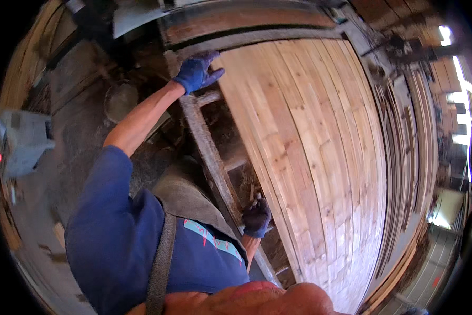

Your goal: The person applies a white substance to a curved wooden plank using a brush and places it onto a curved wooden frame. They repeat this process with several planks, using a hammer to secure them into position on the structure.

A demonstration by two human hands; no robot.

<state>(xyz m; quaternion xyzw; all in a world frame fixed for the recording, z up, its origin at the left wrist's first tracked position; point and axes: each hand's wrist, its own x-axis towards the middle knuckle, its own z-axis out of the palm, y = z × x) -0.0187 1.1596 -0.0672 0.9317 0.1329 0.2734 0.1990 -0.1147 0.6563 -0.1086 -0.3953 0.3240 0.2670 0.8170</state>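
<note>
My left hand, in a blue work glove, reaches to the far left corner of a wide panel of pale wooden planks. Its thumb and forefinger are apart, with their tips at the panel's edge. Closer to my body, my right hand, in a dark glove, is beside the panel's left edge with its fingers curled in. Whatever it may hold is hidden. Under and left of the planks runs a worn metal frame with crossbars.
Long thin wooden strips lie stacked right of the panel. A heavy rusty beam crosses the far end. A grey box-shaped machine stands on the floor at left. Near my left forearm is a round pale object.
</note>
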